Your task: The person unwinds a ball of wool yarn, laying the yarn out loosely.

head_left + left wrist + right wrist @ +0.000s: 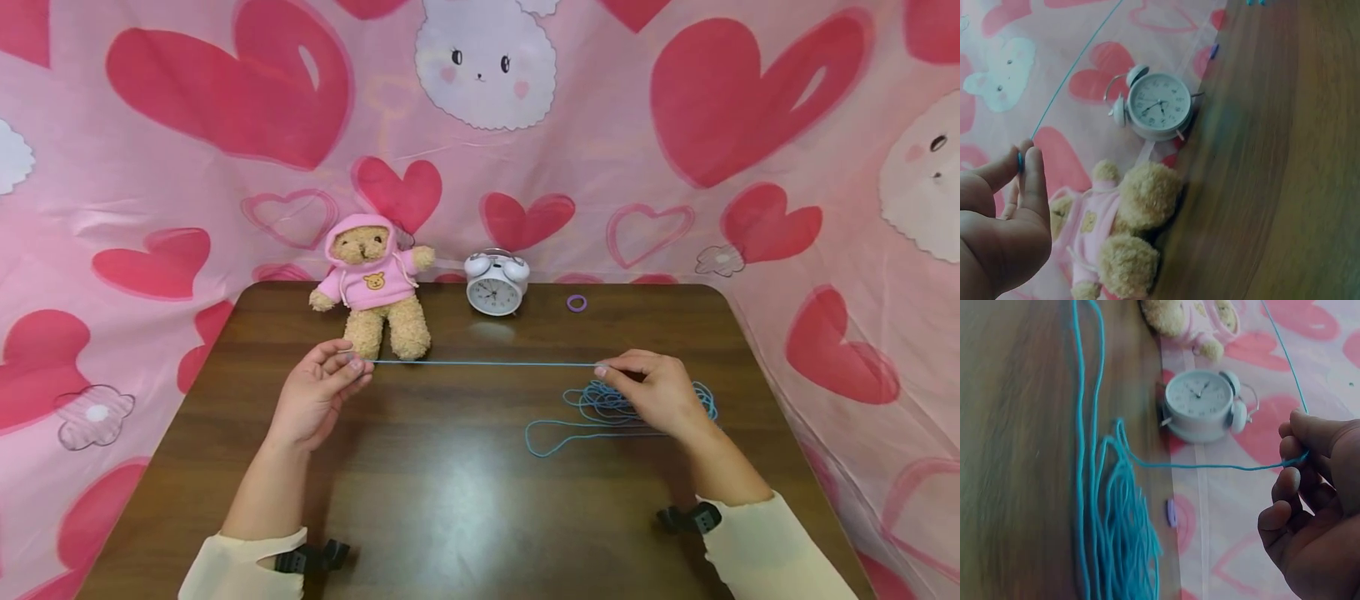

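Note:
A thin blue cord (480,363) runs taut and nearly level between both hands, raised above the table. My left hand (318,392) pinches one end of it between thumb and fingers, in front of the teddy bear's legs. With thumb and forefinger my right hand (656,392) pinches the cord further along. From the right hand the cord (1210,466) drops to a loose pile of the same blue cord (1125,531) on the table. One long loop of it (540,450) reaches left of the pile. In the head view the right hand hides part of the pile.
On the brown wooden table (420,517), a teddy bear (386,287) in a pink hoodie sits at the back left. A white twin-bell alarm clock (495,287) stands to its right, then a small purple ring (576,303). Pink heart-patterned cloth (585,150) hangs behind.

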`<state>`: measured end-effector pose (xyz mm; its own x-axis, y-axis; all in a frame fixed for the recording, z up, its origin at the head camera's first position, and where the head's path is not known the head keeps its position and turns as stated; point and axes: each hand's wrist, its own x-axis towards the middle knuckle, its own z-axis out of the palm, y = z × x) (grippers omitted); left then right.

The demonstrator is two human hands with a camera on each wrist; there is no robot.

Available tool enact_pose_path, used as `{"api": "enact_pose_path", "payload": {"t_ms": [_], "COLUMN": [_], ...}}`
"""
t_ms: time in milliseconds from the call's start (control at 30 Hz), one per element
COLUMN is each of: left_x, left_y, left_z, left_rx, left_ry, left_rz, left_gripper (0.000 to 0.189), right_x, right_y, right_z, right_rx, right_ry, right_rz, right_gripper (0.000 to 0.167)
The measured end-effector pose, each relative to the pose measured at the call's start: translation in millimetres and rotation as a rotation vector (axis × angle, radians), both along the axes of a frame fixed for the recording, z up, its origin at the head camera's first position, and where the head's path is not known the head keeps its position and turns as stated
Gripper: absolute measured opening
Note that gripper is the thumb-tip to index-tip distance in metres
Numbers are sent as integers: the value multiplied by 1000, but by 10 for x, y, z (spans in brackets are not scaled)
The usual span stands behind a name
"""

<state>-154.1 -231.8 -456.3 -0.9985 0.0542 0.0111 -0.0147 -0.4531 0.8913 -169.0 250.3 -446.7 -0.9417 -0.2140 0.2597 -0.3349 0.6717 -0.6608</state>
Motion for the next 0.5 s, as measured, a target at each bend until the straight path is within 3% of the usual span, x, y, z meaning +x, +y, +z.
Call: {"api": "enact_pose_path", "payload": {"t_ms": [500], "left_x": [-157], "left_y": [471], "left_z": [-80], "left_rx": [-140], "left_ry": [-113], "left_rz": [-109], "left_gripper": [45], "right_x": [218], "right_y": [648], "right_z": [-24], "right_rx": [74], "right_ry": [-33], "right_rz": [-161], "right_gripper": [19]}}
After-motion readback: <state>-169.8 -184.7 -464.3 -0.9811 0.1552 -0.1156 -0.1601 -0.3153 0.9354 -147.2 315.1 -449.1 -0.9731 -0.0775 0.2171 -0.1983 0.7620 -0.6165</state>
